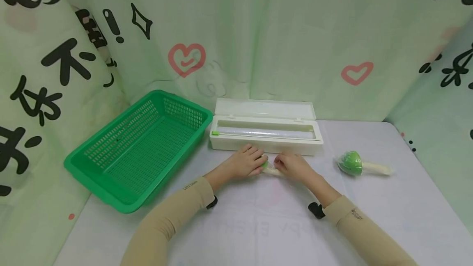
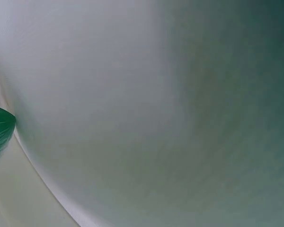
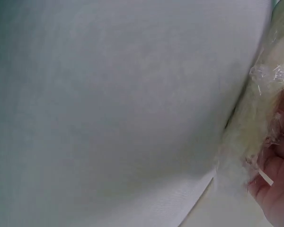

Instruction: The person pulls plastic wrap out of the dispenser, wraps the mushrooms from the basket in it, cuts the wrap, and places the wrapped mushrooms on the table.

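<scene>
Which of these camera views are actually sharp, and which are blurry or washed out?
Head view: evenly lit and sharp, with both hands and the green basket clear. Left wrist view: an unfocused pale blur. Right wrist view: mostly soft, only the wrapped item showing some texture.
</scene>
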Tool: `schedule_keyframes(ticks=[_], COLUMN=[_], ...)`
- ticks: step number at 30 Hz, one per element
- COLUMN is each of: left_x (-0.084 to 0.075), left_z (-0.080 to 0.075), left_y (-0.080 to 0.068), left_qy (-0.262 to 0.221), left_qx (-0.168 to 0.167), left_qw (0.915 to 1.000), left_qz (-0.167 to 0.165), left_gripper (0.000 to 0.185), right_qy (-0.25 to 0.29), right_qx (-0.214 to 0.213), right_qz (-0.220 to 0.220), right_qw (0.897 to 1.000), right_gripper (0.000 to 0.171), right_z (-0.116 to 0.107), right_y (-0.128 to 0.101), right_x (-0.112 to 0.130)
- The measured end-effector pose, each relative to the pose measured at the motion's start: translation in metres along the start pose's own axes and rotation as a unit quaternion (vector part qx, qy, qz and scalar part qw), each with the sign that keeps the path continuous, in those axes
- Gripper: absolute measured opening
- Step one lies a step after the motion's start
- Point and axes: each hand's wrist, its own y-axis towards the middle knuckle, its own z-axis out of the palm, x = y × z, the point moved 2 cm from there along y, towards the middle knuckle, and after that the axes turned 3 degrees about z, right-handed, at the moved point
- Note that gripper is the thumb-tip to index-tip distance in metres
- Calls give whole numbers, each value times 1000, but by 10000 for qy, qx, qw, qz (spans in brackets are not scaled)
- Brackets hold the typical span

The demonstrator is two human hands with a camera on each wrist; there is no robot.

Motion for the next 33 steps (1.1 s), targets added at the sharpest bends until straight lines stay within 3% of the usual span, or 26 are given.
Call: schedule_keyframes(ticks=[4,10,16,22,25,28,30,33], left_x=[-2,-3,-5,-6,-6,-6,-6,-5], left_z=[1,0,-2,-2,-2,-1,0,1], left_y=[2,7,8,7,7,8,8,8], left_qy=[-18,15,-229,-234,-226,-242,-247,-239], left_qx=[-123,5,251,197,200,250,285,235], left_qw=[9999,9993,9974,9977,9978,9976,9975,9977], left_qz=[-116,-370,-642,-610,-593,-596,-603,-585], left_gripper=[29,29,30,28,29,29,29,29], right_qy=[-72,-1184,-1874,-2527,-2707,-2713,-2289,-1344], right_qx=[-326,-1131,-1154,-1433,-1448,-1207,-870,-308], right_qz=[113,-652,-1146,-1378,-1367,-1254,-985,-251], right_qw=[9994,9844,9687,9469,9418,9466,9645,9901], right_gripper=[5,5,14,12,12,13,19,35], right_z=[1,-2,2,9,10,9,4,-10], right_y=[-1,-9,-22,-26,-24,-24,-25,-26], right_x=[5,18,30,34,34,35,33,20])
